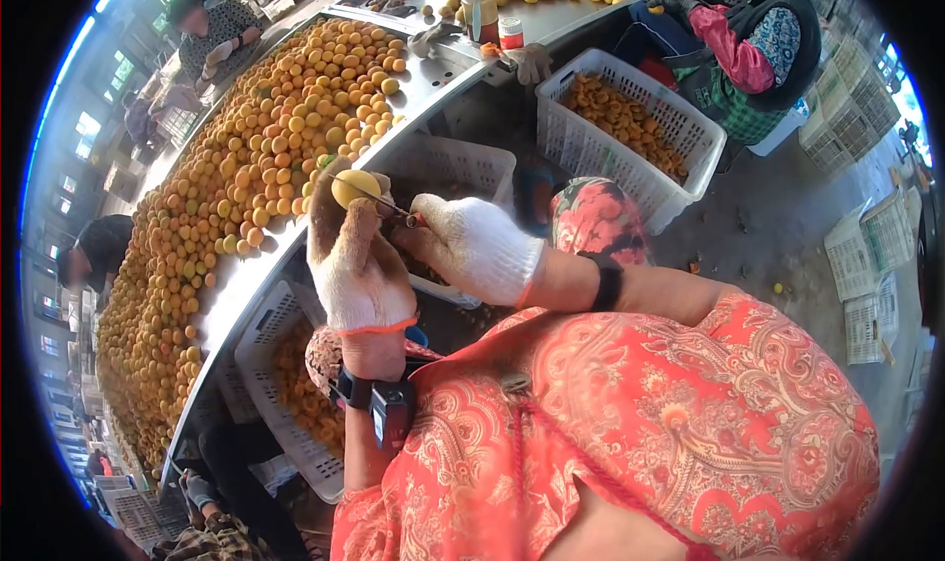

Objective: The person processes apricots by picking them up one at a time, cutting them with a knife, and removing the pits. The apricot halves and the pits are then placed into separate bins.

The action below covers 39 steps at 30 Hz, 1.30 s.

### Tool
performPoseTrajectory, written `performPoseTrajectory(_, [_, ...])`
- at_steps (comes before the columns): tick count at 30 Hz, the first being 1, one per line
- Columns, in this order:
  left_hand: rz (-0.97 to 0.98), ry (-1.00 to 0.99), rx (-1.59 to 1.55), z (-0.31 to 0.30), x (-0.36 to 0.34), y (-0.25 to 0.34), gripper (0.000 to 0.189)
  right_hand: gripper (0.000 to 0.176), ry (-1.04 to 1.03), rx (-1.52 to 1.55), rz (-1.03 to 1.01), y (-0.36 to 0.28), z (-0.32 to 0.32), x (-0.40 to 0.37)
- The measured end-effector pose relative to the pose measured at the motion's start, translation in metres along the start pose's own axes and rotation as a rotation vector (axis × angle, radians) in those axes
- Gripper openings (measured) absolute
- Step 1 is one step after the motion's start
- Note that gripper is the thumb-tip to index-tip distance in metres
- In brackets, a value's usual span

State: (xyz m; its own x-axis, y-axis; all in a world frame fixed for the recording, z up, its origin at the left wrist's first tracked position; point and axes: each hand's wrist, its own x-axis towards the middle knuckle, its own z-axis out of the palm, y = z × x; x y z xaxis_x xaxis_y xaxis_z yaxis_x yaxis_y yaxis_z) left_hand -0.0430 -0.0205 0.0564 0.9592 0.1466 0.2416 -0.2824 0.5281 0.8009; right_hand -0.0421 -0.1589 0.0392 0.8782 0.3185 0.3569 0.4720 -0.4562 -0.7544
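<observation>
In the head view, a yellow apricot (pixel 352 189) is held in the fingers of my left hand (pixel 356 271), which wears a white knit glove stained brown. My right hand (pixel 474 244), gloved the same way, is closed around the reddish handle of a small knife (pixel 413 220). Its thin blade reaches left to the apricot and overlaps it in this view. Both hands are just off the edge of a metal table (pixel 258 278) heaped with whole apricots (pixel 285 138). Below my hands, partly hidden by them, stands a white crate (pixel 500 167).
A white crate (pixel 630 189) of cut apricot pieces stands at the right, and another crate (pixel 258 359) sits beneath the table edge. A jar (pixel 480 12) and a glove (pixel 532 64) lie by the table corner. Co-workers sit around the table; one person (pixel 758 44) is at upper right.
</observation>
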Motion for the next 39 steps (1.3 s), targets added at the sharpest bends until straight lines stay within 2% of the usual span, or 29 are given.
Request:
performPoseTrajectory(3, [-0.263, -0.043, -0.232, -0.008, -0.004, -0.009, 0.044, 0.027, -0.02, -0.042, 0.084, -0.001, 0.005, 0.004])
performPoseTrajectory(5, [-0.326, 0.113, -0.25, -0.003, -0.007, -0.015, 0.038, 0.03, 0.042, -0.01, -0.012, 0.004, 0.01, 0.001])
performPoseTrajectory(7, [-0.241, 0.024, -0.161, -0.007, -0.008, -0.022, 0.039, 0.026, 0.136, -0.023, -0.083, 0.018, 0.022, -0.001])
performPoseTrajectory(8, [-0.233, 0.047, -0.059, -0.006, -0.006, -0.02, 0.039, 0.025, 0.198, -0.033, -0.128, 0.022, 0.027, 0.0])
performPoseTrajectory(9, [-0.149, -0.011, 0.002, 0.0, -0.006, -0.017, 0.035, 0.023, 0.202, -0.042, -0.133, 0.019, 0.025, -0.001])
performPoseTrajectory(10, [-0.036, -0.02, 0.05, -0.013, 0.001, -0.03, 0.027, 0.022, 0.197, -0.044, -0.134, 0.017, 0.021, -0.002])
performPoseTrajectory(12, [0.014, -0.093, 0.124, -0.016, 0.003, -0.029, 0.026, 0.023, 0.071, -0.181, -0.115, 0.013, 0.014, -0.002])
performPoseTrajectory(13, [0.032, -0.044, 0.146, -0.008, 0.002, -0.028, 0.024, 0.023, 0.067, -0.14, -0.079, 0.011, 0.011, -0.002])
performPoseTrajectory(14, [0.035, -0.057, 0.143, -0.008, 0.004, -0.029, 0.024, 0.023, 0.079, -0.146, -0.08, 0.013, 0.014, -0.003])
performPoseTrajectory(16, [-0.18, 0.042, -0.095, -0.007, 0.006, -0.036, 0.024, 0.023, 0.138, -0.249, -0.114, 0.015, 0.018, -0.001])
performPoseTrajectory(17, [-0.162, 0.14, -0.115, -0.001, 0.005, -0.041, 0.027, 0.022, 0.087, -0.096, 0.056, 0.012, 0.017, 0.001])
performPoseTrajectory(18, [-0.159, 0.132, -0.114, 0.002, 0.005, -0.036, 0.027, 0.022, 0.095, -0.097, 0.052, 0.01, 0.014, 0.0])
performPoseTrajectory(20, [-0.178, 0.099, 0.11, 0.007, 0.004, -0.022, 0.028, 0.023, 0.121, -0.029, 0.039, 0.008, 0.007, -0.004])
performPoseTrajectory(22, [-0.137, 0.053, 0.111, 0.009, 0.006, -0.022, 0.026, 0.023, 0.136, -0.009, 0.015, 0.011, 0.006, -0.005])
performPoseTrajectory(24, [0.009, -0.003, 0.203, 0.003, 0.007, -0.03, 0.024, 0.023, 0.138, 0.022, -0.003, 0.017, 0.012, -0.007])
performPoseTrajectory(26, [-0.047, -0.004, 0.206, 0.002, 0.009, -0.035, 0.024, 0.023, 0.129, -0.039, 0.018, 0.023, 0.015, -0.005])
performPoseTrajectory(28, [-0.309, 0.225, -0.109, 0.015, 0.002, -0.037, 0.03, 0.023, 0.094, -0.098, 0.052, 0.022, 0.015, -0.003])
performPoseTrajectory(29, [-0.334, 0.264, -0.15, 0.007, 0.007, -0.049, 0.039, 0.024, 0.063, -0.161, 0.092, 0.021, 0.015, -0.003])
performPoseTrajectory(31, [-0.391, 0.262, -0.175, 0.009, 0.004, -0.044, 0.04, 0.025, 0.039, -0.224, 0.128, 0.021, 0.014, -0.003])
performPoseTrajectory(33, [-0.479, 0.243, -0.18, 0.014, 0.001, -0.034, 0.044, 0.028, 0.043, -0.086, 0.103, 0.023, 0.01, -0.004])
performPoseTrajectory(37, [-0.485, 0.175, -0.222, 0.007, -0.002, -0.036, 0.043, 0.033, -0.013, 0.065, 0.065, 0.02, -0.001, -0.007])
performPoseTrajectory(39, [-0.484, 0.159, -0.242, 0.003, 0.0, -0.038, 0.043, 0.031, 0.002, -0.005, 0.052, 0.021, -0.002, -0.006])
